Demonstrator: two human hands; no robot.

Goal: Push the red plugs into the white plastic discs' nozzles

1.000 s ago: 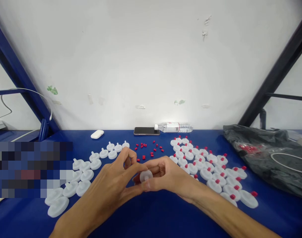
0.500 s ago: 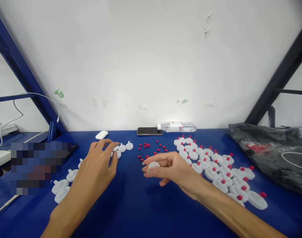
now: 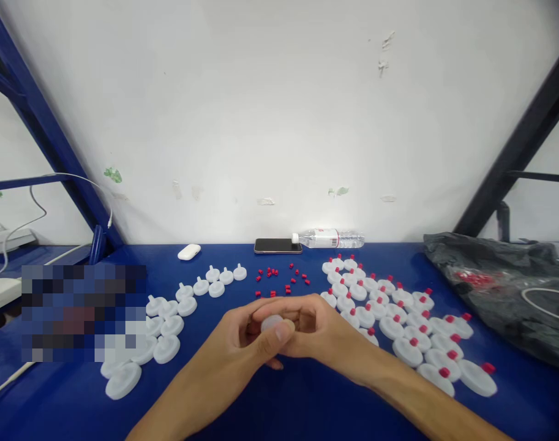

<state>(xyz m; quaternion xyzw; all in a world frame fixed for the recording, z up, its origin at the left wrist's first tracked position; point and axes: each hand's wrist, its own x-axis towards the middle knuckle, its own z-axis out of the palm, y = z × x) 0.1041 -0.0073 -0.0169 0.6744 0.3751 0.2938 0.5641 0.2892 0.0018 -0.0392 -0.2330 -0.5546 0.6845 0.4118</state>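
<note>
In front of me, both hands meet around a white plastic spout lid (image 3: 270,323), of which only part shows. My left hand (image 3: 236,352) presses its thumb on the lid, fingers curled behind. Around the same lid, my right hand (image 3: 318,327) is closed, with its fingertips mostly hidden. Small red caps (image 3: 272,294) lie loose just beyond the hands. To the left stand several white lids with bare spouts (image 3: 166,349). Rows of similar lids with red-tipped spouts (image 3: 408,352) spread out on the right.
Against the wall lie a phone (image 3: 278,246), a clear water bottle (image 3: 327,237) and a white earphone case (image 3: 189,252). A dark plastic bag (image 3: 504,294) with a pouch of red pieces (image 3: 479,278) covers the table's right side. Blue frame posts (image 3: 72,141) rise at the left.
My left hand has come from the white lids at the left to the lid in my right hand, and now grips it too. My right hand has shifted slightly down.
</note>
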